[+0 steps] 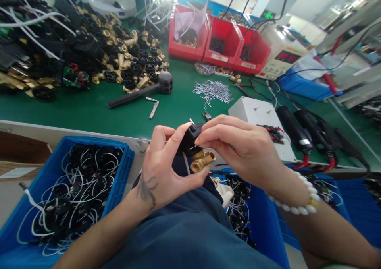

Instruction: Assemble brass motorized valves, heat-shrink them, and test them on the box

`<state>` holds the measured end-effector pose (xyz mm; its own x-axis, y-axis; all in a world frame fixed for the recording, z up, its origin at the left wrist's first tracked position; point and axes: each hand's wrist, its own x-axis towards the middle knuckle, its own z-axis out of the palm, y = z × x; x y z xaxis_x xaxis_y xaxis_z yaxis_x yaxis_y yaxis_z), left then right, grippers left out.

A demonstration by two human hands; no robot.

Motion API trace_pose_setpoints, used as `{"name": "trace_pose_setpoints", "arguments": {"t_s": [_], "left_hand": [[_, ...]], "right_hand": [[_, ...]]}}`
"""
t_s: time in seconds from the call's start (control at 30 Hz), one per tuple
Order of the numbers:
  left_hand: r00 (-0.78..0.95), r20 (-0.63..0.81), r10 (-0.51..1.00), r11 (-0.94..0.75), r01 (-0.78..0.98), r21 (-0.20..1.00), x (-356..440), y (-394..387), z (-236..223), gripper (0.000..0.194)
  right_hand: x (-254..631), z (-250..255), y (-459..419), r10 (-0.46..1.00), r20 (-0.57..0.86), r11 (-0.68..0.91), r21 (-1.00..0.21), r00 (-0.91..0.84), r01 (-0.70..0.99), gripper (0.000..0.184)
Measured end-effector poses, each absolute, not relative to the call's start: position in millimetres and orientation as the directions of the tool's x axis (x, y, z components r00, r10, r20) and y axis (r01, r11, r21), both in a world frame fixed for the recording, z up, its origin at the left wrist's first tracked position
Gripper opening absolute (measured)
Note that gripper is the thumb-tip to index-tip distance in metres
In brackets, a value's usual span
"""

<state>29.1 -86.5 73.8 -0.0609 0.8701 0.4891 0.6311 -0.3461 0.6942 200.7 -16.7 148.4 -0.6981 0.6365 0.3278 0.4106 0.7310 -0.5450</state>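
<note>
Above my lap, my left hand (166,169) grips a black plastic housing with a brass valve body (203,161) on its underside. A small silver pin sticks up from the top of the black housing (192,136). My right hand (238,142) is closed, fingertips pinched together against the housing's right side; whether a small part sits between them is hidden. Just behind the hands lie small pliers (206,116). Beyond them a pile of silver wire clips (212,91) rests on the green bench (178,98).
A rubber mallet (143,90) and a folding tool (152,108) lie at left, before heaped brass and black parts (131,58). Red bins (220,42) stand behind. Electric screwdrivers (294,130) and a white box (256,118) are at right. Blue crates (126,161) flank my lap.
</note>
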Motion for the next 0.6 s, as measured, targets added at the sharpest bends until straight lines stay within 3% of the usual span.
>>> {"name": "trace_pose_setpoints", "arguments": {"t_s": [0.23,0.43,0.6], "left_hand": [[-0.12,0.4,0.908,-0.266,0.572,0.776,18,-76,38,0.07],[-0.233,0.365,0.901,-0.239,0.437,0.867,7,-54,22,0.071],[-0.212,0.346,0.914,-0.253,0.37,0.894,3,-45,15,0.072]], "right_hand": [[190,112,5,0.603,0.259,0.709,-0.608,-0.754,0.358,0.012],[136,132,55,0.764,0.174,0.549,-0.681,-0.621,0.485,0.032],[56,120,103,0.703,-0.065,0.524,-0.626,-0.708,0.577,0.044]]}}
